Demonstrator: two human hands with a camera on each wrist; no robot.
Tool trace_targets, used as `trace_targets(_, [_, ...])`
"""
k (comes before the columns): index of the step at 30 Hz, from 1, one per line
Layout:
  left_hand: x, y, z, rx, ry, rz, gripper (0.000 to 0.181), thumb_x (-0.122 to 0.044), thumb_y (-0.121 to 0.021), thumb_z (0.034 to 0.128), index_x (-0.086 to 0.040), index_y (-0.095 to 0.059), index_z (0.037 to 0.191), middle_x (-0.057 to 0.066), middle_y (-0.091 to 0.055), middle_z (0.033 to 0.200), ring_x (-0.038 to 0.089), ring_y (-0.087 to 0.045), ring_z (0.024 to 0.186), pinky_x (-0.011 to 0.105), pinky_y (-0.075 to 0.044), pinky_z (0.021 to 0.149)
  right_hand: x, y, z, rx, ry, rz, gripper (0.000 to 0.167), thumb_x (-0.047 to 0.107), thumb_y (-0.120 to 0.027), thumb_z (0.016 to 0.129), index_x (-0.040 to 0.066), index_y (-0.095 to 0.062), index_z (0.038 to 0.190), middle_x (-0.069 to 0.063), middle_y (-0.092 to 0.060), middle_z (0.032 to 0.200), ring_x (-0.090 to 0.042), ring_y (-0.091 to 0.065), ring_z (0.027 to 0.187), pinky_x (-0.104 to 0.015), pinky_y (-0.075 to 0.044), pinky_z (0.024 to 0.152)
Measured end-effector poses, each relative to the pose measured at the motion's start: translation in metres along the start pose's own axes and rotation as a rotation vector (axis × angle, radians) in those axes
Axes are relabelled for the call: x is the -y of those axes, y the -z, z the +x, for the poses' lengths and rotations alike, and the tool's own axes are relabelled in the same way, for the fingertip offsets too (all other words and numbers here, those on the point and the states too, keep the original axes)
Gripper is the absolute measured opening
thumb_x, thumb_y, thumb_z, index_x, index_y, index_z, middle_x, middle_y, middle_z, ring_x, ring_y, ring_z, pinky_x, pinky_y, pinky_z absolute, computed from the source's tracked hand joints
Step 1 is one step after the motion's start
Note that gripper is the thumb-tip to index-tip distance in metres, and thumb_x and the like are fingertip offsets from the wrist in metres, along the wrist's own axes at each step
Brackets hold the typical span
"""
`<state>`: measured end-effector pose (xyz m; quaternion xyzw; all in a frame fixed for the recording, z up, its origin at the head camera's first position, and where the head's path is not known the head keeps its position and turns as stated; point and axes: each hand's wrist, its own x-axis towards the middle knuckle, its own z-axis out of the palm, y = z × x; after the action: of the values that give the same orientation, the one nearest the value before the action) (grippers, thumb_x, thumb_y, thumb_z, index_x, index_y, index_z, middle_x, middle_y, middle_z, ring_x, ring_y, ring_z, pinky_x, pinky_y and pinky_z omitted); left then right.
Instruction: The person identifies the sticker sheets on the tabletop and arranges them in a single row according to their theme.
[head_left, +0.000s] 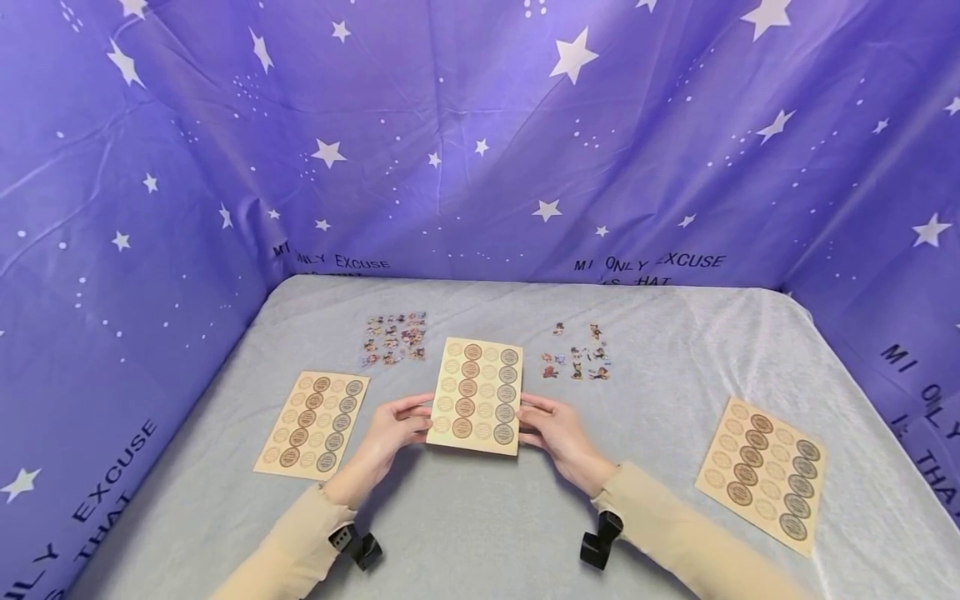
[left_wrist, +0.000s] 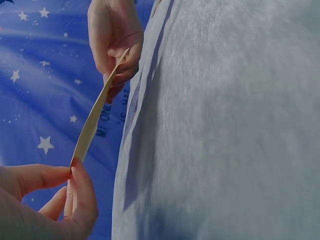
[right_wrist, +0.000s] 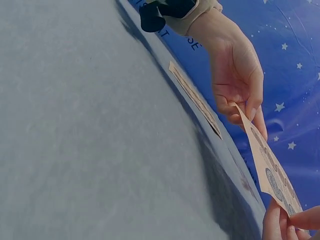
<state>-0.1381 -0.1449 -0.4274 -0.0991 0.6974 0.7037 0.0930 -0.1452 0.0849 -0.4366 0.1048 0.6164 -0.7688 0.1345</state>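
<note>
Head view: centre sheet (head_left: 474,396) being held at both side edges

L edge is being pinched narrowly by L hand (head_left: 396,429); R edge, likewise, by R hand (head_left: 558,425). Sheet is being held up off grey cloth (head_left: 525,533), rows of round seals showing. Similar sheet (head_left: 311,425) is being seen flat nr L hand; third sheet (head_left: 761,475) well apart, R side. Beyond, L sticker group (head_left: 391,342) & R sticker group (head_left: 577,369) are being noted.

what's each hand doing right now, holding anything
Left hand: holding, pinching the left edge of the middle sticker sheet.
Right hand: holding, gripping the same sheet by its right edge.
</note>
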Motion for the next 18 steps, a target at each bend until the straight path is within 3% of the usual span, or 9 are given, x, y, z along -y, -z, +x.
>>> trace_targets(7, [0.000,0.016,-0.006,-0.012,0.011,0.030,0.042,0.011,-0.053,0.0755,0.007,-0.052,0.118,0.009,-0.065,0.085,0.013,-0.062,0.068,0.028,-0.052,0.063,-0.005,-0.014,-0.001,0.031,0.000,0.005,0.038,-0.006,-0.052,0.081,-0.011,-0.049,0.118,-0.020,-0.063,0.095,-0.014,-0.061,0.073,-0.032,-0.053,0.068])
trace_targets(18, [0.004,0.039,-0.011,0.019,-0.010,0.031,0.046,0.010,-0.054,0.0756,0.012,-0.045,0.121,0.002,-0.065,0.082,0.010,-0.061,0.068,0.025,-0.052,0.061,-0.012,-0.033,-0.001,0.072,-0.006,0.004,0.040,-0.005,-0.053,0.081,-0.011,-0.047,0.120,-0.022,-0.063,0.097,-0.013,-0.060,0.071,-0.031,-0.053,0.068])
